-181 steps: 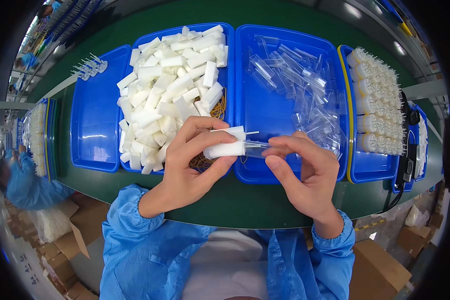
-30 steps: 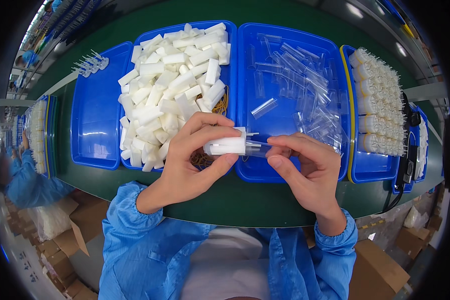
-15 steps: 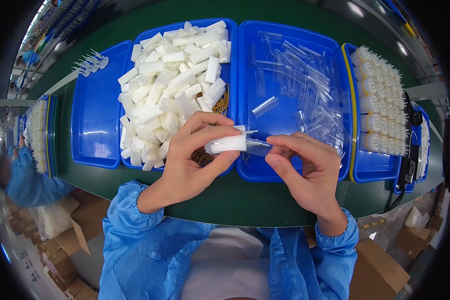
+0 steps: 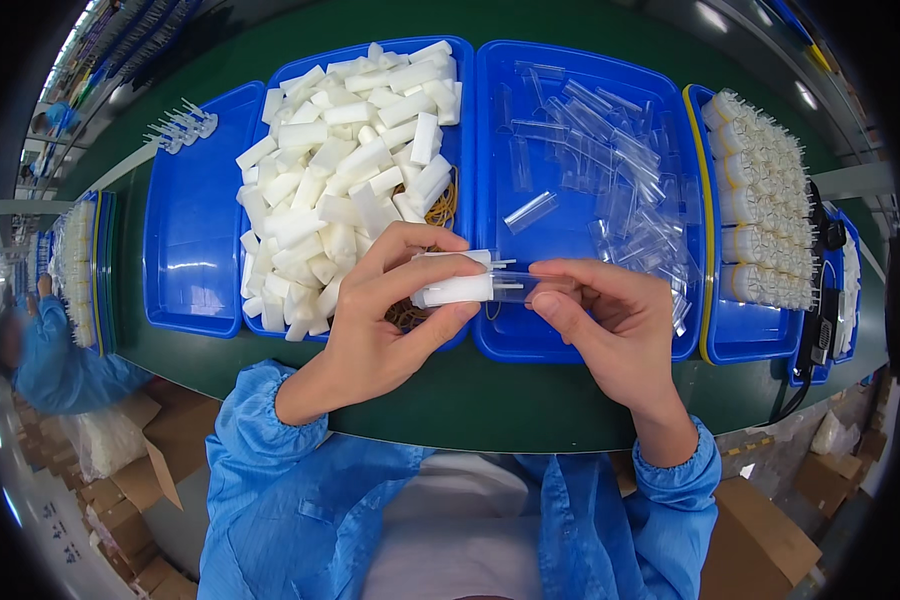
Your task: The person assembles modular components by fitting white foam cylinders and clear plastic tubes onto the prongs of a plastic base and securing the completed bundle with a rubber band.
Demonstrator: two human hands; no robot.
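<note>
My left hand (image 4: 385,310) is closed around a bundle of white foam blocks (image 4: 458,290), with thin pale prongs sticking out of its right end. Facing it, my right hand (image 4: 610,320) pinches a clear plastic sleeve (image 4: 515,287) between thumb and fingers. The sleeve's left end meets the prongs; how far it reaches over them is hard to tell. Behind my left hand lies a heap of white foam blocks (image 4: 360,140) in a blue tray (image 4: 280,75). Beyond my right hand, more clear plastic sleeves (image 4: 610,140) are scattered in a second blue tray (image 4: 490,90).
Yellowish rubber bands (image 4: 444,203) show beside the foam heap. A far-left blue tray (image 4: 190,240) bears a few white pronged pieces (image 4: 182,127). Rows of banded white bundles (image 4: 765,210) fill the right tray. At far left a co-worker's blue sleeve (image 4: 65,365) shows.
My right hand has shifted slightly, and the clear sleeve now lies straighter in line with the prongs. My left hand and the foam bundle have stayed nearly still.
</note>
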